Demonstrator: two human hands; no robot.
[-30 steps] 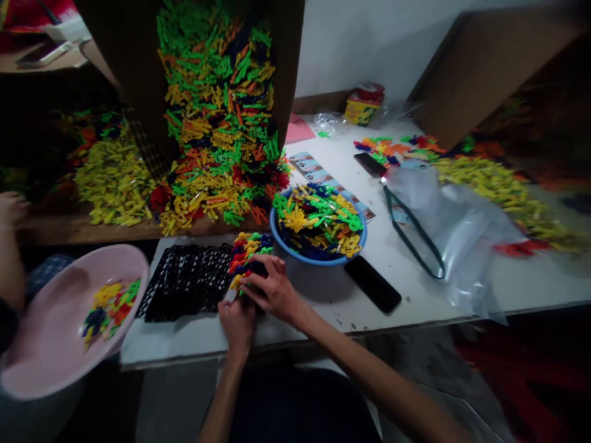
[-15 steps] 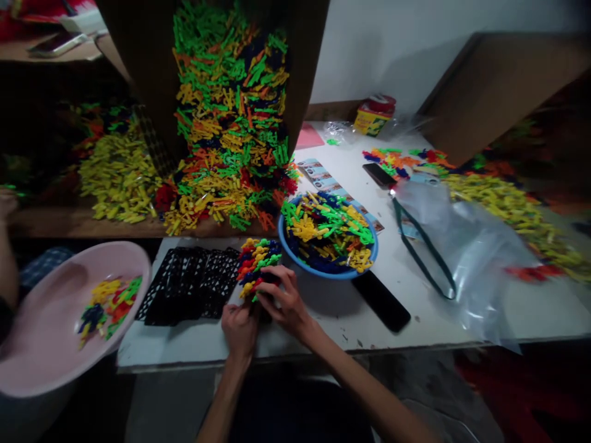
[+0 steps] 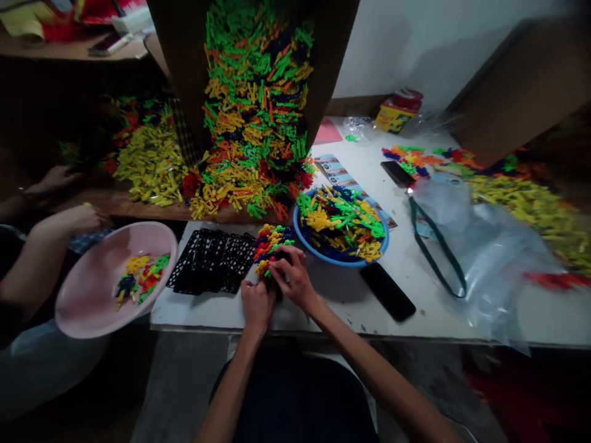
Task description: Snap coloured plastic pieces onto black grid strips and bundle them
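Rows of small plastic figures (image 3: 272, 239) in red, yellow, blue and green stand close together on the table before me. My left hand (image 3: 258, 303) is closed at their near edge; its fingers hide most of what it grips, and a dark edge shows beside it. From the right, my right hand (image 3: 294, 275) bends over the near row, thumb and fingertips closed on a small figure with a red top. Black perforated plastic sheets (image 3: 210, 261) lie overlapped left of the figures. Just beyond my right hand, a blue bowl (image 3: 318, 255) is heaped with loose figures.
A pink basin (image 3: 83, 289) with a few figures tilts at the left, near a co-worker's arms (image 3: 41, 252). Behind, a large pile of figures (image 3: 258, 123) spills from a box. A black phone (image 3: 388, 292), lanyard (image 3: 436, 249) and plastic bags (image 3: 489, 264) lie rightward.
The whole view has shifted, so things sit further right. Both my hands stay at the rows of figures. More of the co-worker's arms shows at the left.
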